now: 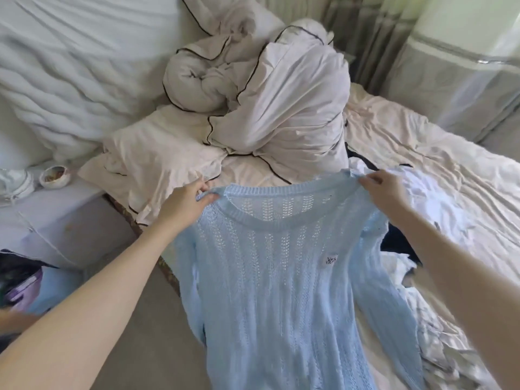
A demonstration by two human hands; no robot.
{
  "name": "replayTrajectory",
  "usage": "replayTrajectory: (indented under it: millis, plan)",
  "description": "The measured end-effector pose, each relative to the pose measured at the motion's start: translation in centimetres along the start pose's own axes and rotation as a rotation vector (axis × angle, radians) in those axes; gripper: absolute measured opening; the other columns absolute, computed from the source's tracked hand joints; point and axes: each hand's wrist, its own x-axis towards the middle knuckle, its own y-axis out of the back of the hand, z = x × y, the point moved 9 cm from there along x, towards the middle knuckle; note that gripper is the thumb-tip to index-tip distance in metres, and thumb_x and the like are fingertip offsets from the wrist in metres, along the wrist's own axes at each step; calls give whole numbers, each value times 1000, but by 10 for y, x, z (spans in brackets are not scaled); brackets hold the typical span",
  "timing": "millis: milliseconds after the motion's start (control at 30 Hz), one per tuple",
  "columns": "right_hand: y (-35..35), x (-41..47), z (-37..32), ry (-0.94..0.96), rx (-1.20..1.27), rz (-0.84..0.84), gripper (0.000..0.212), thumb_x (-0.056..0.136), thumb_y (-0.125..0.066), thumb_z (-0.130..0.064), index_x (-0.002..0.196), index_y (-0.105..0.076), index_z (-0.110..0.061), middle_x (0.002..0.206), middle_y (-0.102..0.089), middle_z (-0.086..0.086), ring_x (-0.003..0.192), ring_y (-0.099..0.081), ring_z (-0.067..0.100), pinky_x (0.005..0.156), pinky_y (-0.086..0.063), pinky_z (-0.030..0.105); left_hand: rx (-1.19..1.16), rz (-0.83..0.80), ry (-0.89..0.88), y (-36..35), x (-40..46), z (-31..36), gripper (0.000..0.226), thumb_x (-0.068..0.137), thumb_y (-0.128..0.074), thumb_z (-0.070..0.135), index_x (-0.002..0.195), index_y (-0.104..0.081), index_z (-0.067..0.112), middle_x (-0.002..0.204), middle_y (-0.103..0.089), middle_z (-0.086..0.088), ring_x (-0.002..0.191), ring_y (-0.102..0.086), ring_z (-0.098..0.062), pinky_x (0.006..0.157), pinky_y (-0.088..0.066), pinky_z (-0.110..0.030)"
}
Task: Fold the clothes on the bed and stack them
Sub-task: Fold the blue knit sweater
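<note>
Rumpled bed (439, 153), grey curtains (439, 80)

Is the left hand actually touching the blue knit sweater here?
Touching. The head view shows the left hand pinching the blue knit sweater at one shoulder, thumb over the knit; the right hand pinches the other shoulder.

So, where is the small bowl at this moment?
In the head view, the small bowl sits far left on the white bedside surface, beside the bed's pillow and left of the left hand.
</note>
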Motion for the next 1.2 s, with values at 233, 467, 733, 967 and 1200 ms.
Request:
replayTrajectory:
  millis: [233, 467, 733, 967, 1200]
  plan:
    - [-115, 82, 60, -128, 46, -35, 21, 89, -62, -24, 99, -68, -6, 84, -59, 6, 79, -52, 19, 68, -35, 27, 17, -50, 125, -79, 107, -77, 29, 91, -59, 36, 107, -59, 11, 99, -62, -9, 90, -55, -28, 70, -36, -32]
    - [-183, 166, 99, -181, 98, -17, 21, 89, -63, -27, 104, -67, -13, 77, -55, -3, 82, -51, 19, 73, -38, 27, 44, 64, 177, -138, 195, -108, 25, 93, -56, 31, 109, -56, 12, 113, -61, -12, 102, -55, -33, 75, -38, -36]
    - [-247, 225, 136, -239, -44, -5, 26, 91, -56, -35, 109, -67, -18, 97, -62, 3, 99, -52, 21, 83, -30, 29, 163, 152, 144, -206, 243, -130, 22, 95, -51, 28, 109, -54, 11, 113, -61, -14, 100, -56, -35, 69, -36, -36]
    - [-287, 232, 175, -263, -75, -61, 26, 90, -56, -30, 108, -68, -15, 95, -62, 6, 93, -54, 22, 94, -38, 39, 126, 104, 187, -251, 259, -172, 29, 89, -60, 36, 109, -60, 15, 115, -62, -11, 104, -56, -32, 77, -38, -35]
    - [-322, 178, 158, 5, -340, -147, 51, 99, -43, -24, 146, -30, -9, 148, -35, 15, 136, -30, 30, 113, -21, 42, 1, -59, 273, -267, 239, -219, 47, 91, -60, 35, 127, -48, 7, 111, -62, -17, 103, -58, -31, 90, -43, -39]
